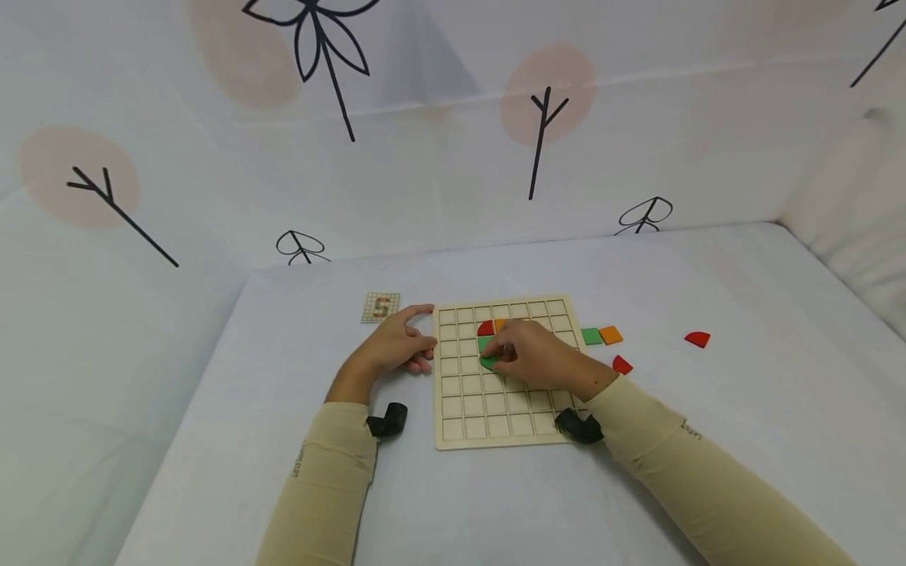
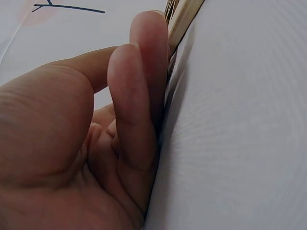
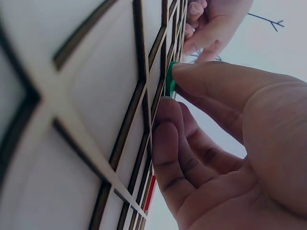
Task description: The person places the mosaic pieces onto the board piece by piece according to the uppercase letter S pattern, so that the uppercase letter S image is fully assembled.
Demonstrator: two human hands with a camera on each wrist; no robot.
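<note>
The right hand [image 1: 531, 354] pinches a rounded green piece [image 1: 488, 363] between thumb and fingers, at the surface of a wooden grid board [image 1: 463, 431] on the white-covered table [image 1: 219, 448]. Just beyond that piece, a green square [image 1: 484, 344], a red quarter-round [image 1: 485, 328] and a partly hidden orange piece [image 1: 499, 324] sit in the grid. The left hand [image 1: 398, 344] is loosely spread, its index finger and thumb touching the board's left edge. A small patterned card [image 1: 381, 306] lies near it. Right of the board are a green tile [image 1: 591, 336], an orange tile [image 1: 611, 335] and two red pieces [image 1: 697, 339].
</note>
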